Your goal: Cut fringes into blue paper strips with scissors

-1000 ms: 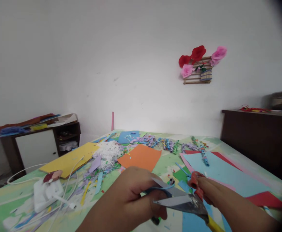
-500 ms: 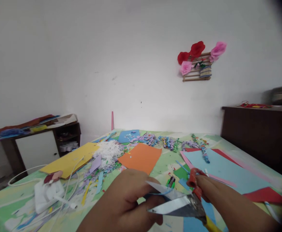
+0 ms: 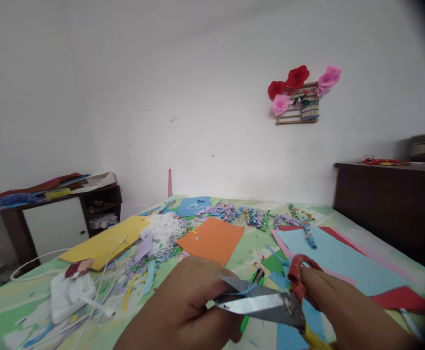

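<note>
Scissors (image 3: 263,306) with one red and one yellow handle are in my right hand (image 3: 325,287), its fingers closed round the handles. The blades point left, a little apart. A thin blue paper strip (image 3: 248,290) curls between them. My left hand (image 3: 198,301) is closed in a pinch on this strip at the blade tips; most of the paper is hidden by the fingers. Behind the blades lies a green and black craft knife (image 3: 258,277), partly covered. Blue paper (image 3: 289,335) lies under the scissors.
An orange sheet (image 3: 212,238), a heap of white string (image 3: 165,233) and a yellow sheet (image 3: 106,243) lie farther back. Rolled paper pieces (image 3: 254,216) line the far side. Light blue paper (image 3: 344,257) lies right; a white adapter with cables (image 3: 70,296) sits left.
The scissor blades have come closer together around the blue strip. My right hand has shifted slightly, and more of the craft knife shows. My left hand stays nearly in place.
</note>
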`<move>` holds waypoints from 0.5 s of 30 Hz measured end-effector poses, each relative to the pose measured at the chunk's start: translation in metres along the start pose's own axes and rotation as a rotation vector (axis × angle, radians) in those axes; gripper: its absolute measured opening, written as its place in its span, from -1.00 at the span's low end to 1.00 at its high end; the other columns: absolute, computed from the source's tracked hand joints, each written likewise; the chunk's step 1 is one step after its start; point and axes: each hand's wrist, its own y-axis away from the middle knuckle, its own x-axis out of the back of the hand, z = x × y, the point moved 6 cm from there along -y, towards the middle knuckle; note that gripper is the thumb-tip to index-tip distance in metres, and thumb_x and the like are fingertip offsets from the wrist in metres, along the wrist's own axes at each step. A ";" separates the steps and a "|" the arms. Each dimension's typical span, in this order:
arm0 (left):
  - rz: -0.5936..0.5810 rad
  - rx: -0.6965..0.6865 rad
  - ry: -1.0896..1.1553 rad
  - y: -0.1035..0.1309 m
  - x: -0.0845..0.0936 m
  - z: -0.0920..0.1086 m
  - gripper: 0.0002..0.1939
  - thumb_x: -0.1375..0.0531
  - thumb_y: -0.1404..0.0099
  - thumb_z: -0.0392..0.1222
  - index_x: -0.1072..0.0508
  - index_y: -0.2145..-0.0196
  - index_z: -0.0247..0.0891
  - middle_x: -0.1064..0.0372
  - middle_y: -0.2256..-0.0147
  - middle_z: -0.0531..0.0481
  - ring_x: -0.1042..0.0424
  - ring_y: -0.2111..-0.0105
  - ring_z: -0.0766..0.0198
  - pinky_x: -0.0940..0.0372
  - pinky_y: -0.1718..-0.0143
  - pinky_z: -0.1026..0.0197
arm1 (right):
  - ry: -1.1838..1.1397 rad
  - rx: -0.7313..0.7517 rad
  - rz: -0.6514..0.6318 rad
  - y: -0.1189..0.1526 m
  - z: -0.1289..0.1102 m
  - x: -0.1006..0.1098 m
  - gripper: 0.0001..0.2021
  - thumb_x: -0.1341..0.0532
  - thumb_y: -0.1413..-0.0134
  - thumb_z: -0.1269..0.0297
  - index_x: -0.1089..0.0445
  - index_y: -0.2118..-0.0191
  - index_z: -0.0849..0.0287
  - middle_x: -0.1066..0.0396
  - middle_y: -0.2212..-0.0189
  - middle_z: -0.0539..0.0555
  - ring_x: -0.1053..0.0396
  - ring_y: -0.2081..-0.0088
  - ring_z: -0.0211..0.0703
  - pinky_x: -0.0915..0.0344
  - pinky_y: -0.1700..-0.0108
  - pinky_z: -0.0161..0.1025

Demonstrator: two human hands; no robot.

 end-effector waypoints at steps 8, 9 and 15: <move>-0.025 0.158 0.195 0.002 -0.006 -0.018 -0.76 -0.10 -0.05 -0.42 -0.36 0.71 -0.29 -0.24 0.66 0.10 -0.32 0.54 0.37 -0.13 0.57 0.44 | -0.006 0.022 -0.002 0.002 0.001 -0.004 -0.47 -0.04 0.66 0.49 -0.08 0.30 0.11 -0.40 0.52 0.05 -0.39 0.54 -0.05 -0.35 0.62 -0.29; -0.017 0.186 0.232 0.003 -0.007 -0.020 -0.77 -0.11 -0.04 -0.42 -0.36 0.72 -0.29 -0.25 0.65 0.10 -0.32 0.53 0.36 -0.13 0.58 0.43 | -0.011 0.026 -0.005 0.003 0.001 -0.003 -0.49 -0.04 0.65 0.49 -0.09 0.31 0.12 -0.40 0.52 0.05 -0.39 0.55 -0.05 -0.35 0.62 -0.28; -0.004 0.206 0.331 0.012 -0.010 -0.027 -0.77 -0.16 -0.07 -0.30 -0.40 0.71 -0.28 -0.27 0.67 0.08 -0.31 0.55 0.34 -0.19 0.49 0.38 | -0.063 0.080 -0.034 0.003 0.001 0.005 -0.56 -0.05 0.63 0.49 -0.10 0.37 0.10 -0.38 0.55 0.04 -0.38 0.56 -0.08 -0.33 0.63 -0.29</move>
